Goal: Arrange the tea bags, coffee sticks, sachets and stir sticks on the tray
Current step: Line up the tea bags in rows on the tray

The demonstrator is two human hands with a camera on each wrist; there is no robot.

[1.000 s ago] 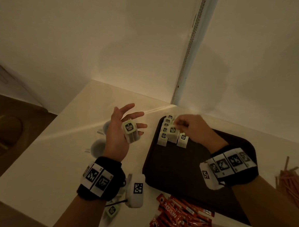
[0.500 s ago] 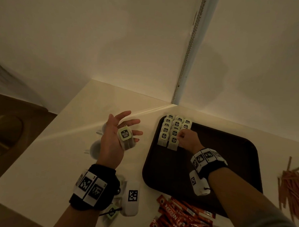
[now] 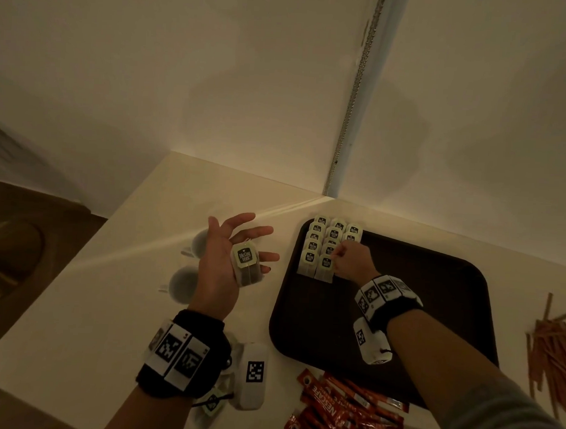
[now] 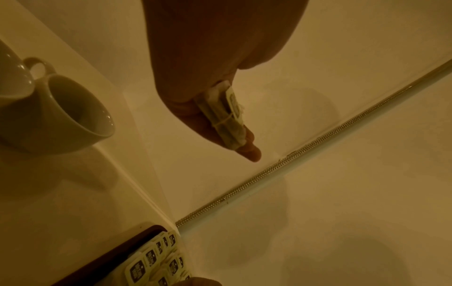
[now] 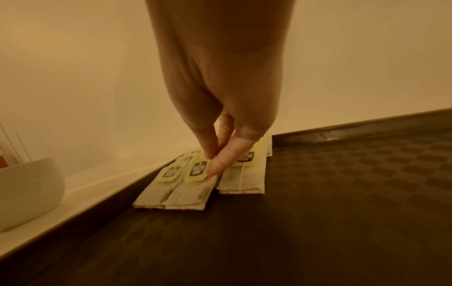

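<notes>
A dark tray [image 3: 401, 300] lies on the counter, with tea bags [image 3: 322, 238] laid in three overlapping columns in its far left corner. My right hand [image 3: 336, 257] reaches over them, and thumb and forefinger pinch the tag of the front tea bag [image 3: 325, 269] of the middle column. The right wrist view shows those fingertips [image 5: 215, 164] on that tea bag [image 5: 193, 187], which lies flat on the tray [image 5: 342, 203]. My left hand [image 3: 218, 257] hovers palm up to the left of the tray with straight spread fingers. A small stack of tea bags [image 3: 245, 266] rests on it [image 4: 227, 116].
Two white cups [image 3: 183, 283] stand on the counter under my left hand [image 4: 73, 116]. Red coffee sticks [image 3: 341, 414] are heaped in front of the tray, brown stir sticks [image 3: 554, 349] to its right. A loose tea bag [image 3: 212, 402] lies under my left wrist. Walls close the corner behind.
My right hand came down from above the rows and laid its tea bag at the front of the middle column. The left hand sank slightly, still palm up.
</notes>
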